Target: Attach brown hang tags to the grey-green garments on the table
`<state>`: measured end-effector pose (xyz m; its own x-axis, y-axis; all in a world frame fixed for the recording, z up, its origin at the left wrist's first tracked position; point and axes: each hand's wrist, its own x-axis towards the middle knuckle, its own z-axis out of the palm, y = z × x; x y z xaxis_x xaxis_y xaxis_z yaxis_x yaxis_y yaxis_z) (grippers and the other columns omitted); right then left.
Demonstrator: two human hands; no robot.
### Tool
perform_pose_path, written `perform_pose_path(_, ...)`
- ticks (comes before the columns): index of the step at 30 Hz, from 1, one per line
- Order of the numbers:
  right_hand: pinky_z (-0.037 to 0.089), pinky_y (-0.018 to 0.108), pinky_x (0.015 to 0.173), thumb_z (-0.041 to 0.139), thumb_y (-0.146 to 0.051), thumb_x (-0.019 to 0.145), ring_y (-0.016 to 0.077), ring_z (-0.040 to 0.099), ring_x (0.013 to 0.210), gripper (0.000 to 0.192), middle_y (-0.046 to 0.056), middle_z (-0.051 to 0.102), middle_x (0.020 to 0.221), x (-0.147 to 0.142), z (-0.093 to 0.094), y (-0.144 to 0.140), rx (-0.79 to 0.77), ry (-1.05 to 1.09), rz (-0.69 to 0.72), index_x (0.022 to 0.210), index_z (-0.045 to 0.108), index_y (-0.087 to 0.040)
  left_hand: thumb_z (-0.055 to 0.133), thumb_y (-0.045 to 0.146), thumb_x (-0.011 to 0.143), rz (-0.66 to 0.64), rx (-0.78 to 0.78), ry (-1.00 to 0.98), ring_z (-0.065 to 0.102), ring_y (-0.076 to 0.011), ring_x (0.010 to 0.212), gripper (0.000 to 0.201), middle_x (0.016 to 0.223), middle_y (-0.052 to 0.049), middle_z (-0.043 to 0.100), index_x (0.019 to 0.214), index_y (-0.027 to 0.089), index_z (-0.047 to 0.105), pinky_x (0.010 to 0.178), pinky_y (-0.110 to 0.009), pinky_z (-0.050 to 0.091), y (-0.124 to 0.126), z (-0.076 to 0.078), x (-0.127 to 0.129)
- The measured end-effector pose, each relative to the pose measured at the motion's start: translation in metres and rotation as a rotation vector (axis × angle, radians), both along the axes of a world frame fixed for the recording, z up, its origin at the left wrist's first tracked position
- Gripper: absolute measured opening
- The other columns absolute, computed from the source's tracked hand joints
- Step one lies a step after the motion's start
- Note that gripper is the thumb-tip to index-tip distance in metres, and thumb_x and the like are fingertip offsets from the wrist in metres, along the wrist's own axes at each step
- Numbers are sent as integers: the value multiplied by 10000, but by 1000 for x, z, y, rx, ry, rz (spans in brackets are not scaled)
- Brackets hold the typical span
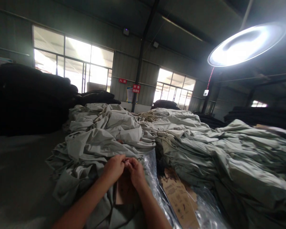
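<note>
My left hand (114, 166) and my right hand (136, 173) meet, fingertips pinched together, just above a brown cardboard tag (124, 192). What sits between the fingertips is too small to make out. The tag hangs or lies below them, against a heap of crumpled pale grey-green fabric (105, 136). Part of it is covered by my right hand and forearm. Right of my hands lie clear plastic bags (152, 168) and more printed brown cardboard tags (178, 197).
A second large pile of grey-green fabric (212, 149) spreads to the right. Dark stacked bundles (26, 98) rise at the left, with others along the back wall. A bright round lamp (246, 44) hangs at upper right, with a red pull cord (210, 78).
</note>
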<state>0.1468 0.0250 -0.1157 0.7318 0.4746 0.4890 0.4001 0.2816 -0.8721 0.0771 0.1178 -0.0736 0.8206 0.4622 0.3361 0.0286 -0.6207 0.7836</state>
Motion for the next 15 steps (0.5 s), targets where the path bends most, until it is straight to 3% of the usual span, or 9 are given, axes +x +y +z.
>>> perform_pose_path(2, 399, 240, 532, 595, -415, 676, 129, 490, 540, 220, -33, 554, 577, 5, -4, 2, 23, 119, -8, 631, 524, -212, 473, 106, 698, 18, 192, -137, 525, -164, 739, 154, 708, -11, 556, 603, 207, 541, 686, -242, 386, -3, -6, 1)
perform_pose_path(4, 352, 224, 477, 626, -452, 635, 106, 434, 477, 271, -53, 508, 523, 8, -5, 0, 37, 204, -9, 624, 510, -207, 441, 146, 742, -13, 232, -237, 530, -170, 747, 195, 730, -27, 572, 614, 211, 572, 710, -254, 402, -6, -13, 3)
perform_pose_path(9, 325, 210, 452, 705, -467, 568, 90, 456, 466, 334, -46, 547, 534, 6, -2, -8, 32, 371, 140, 630, 536, -186, 492, 193, 673, -134, -52, -333, 576, -179, 714, 158, 684, -22, 624, 624, 211, 642, 695, -264, 436, 1, -23, 9)
perform_pose_path(15, 308, 187, 411, 808, -369, 419, 112, 535, 455, 459, -63, 568, 483, 4, -2, -5, 160, 531, 120, 656, 450, -207, 527, 239, 613, -254, -211, -232, 589, -186, 702, 146, 661, -19, 656, 627, 191, 664, 698, -267, 441, 15, -24, 13)
